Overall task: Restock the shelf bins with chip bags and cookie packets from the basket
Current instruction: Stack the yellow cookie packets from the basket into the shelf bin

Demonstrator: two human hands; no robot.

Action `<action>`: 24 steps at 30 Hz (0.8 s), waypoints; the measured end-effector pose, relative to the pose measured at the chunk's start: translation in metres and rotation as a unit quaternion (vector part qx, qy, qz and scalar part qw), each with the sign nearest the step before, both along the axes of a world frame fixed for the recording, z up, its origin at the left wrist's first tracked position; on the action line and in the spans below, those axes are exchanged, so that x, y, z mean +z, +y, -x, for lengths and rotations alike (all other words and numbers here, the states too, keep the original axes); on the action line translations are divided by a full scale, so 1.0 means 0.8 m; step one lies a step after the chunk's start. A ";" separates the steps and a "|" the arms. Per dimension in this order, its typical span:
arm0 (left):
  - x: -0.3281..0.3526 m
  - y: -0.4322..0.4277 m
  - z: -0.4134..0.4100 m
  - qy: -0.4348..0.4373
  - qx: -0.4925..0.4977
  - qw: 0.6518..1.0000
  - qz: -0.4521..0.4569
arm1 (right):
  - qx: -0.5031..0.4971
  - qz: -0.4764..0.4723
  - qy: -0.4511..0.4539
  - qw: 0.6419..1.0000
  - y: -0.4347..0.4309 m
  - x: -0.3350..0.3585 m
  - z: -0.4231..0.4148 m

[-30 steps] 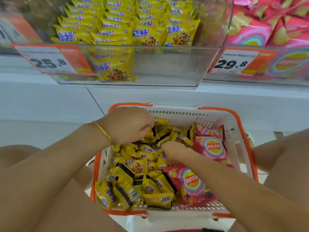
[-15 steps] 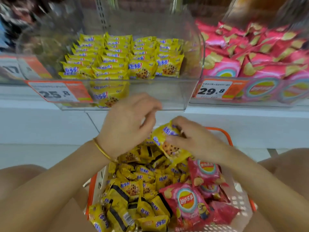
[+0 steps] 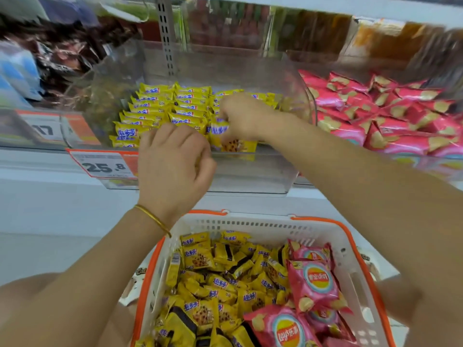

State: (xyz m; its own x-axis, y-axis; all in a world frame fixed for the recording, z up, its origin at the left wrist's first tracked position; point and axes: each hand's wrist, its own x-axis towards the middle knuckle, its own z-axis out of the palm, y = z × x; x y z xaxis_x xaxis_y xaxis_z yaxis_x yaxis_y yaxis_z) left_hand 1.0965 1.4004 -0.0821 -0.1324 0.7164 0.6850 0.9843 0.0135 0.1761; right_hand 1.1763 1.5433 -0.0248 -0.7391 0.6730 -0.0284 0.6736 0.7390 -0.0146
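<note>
The right hand [image 3: 246,118] reaches into the clear bin [image 3: 250,176] on the shelf, its fingers pinching a yellow cookie packet [image 3: 226,140] at the front of the stocked rows [image 3: 160,106] of the same packets. The left hand [image 3: 175,166], a gold bracelet [image 3: 152,219] on its wrist, hovers before the bin's front wall beside the 25.8 price tag [image 3: 102,166]; its fingers are curled, back of the hand to the camera, so whether they hold anything cannot be told. Below, the white basket [image 3: 250,224] holds loose yellow packets [image 3: 220,284] on its left and pink chip bags [image 3: 310,281] on its right.
</note>
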 end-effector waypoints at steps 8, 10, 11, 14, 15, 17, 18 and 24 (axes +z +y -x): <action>-0.001 -0.005 0.011 0.008 -0.038 0.999 -0.001 | 0.062 -0.104 -0.071 0.990 0.017 -0.028 0.009; -0.001 -0.005 0.011 0.011 -0.039 0.999 -0.006 | 0.072 -0.124 -0.072 0.987 0.020 -0.026 0.005; -0.001 -0.006 0.011 0.009 -0.039 0.999 -0.006 | 0.070 -0.119 -0.061 0.988 0.022 -0.024 0.006; -0.001 -0.005 0.008 -0.004 -0.041 0.999 0.000 | 0.082 -0.080 -0.028 0.993 0.033 -0.027 0.014; -0.002 -0.005 0.008 -0.007 -0.042 0.999 0.003 | 0.093 -0.071 -0.033 0.993 0.033 -0.030 0.017; -0.002 -0.005 0.008 -0.009 -0.042 0.999 0.010 | 0.105 -0.065 -0.045 0.991 0.034 -0.034 0.020; -0.003 -0.005 0.009 -0.007 -0.043 0.999 0.012 | 0.109 -0.061 -0.041 0.991 0.036 -0.035 0.019; -0.002 -0.015 0.006 0.007 -0.048 0.999 -0.008 | 0.073 -0.045 0.054 0.995 0.021 -0.009 -0.009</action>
State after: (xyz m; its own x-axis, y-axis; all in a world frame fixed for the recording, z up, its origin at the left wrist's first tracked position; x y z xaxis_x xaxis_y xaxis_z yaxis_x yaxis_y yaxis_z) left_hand 1.0919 1.3883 -0.0835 -0.0543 0.7150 0.6971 0.9832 -0.0835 0.1622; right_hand 1.1837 1.5603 -0.0319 -0.8250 0.5540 0.1116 0.5565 0.8308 -0.0101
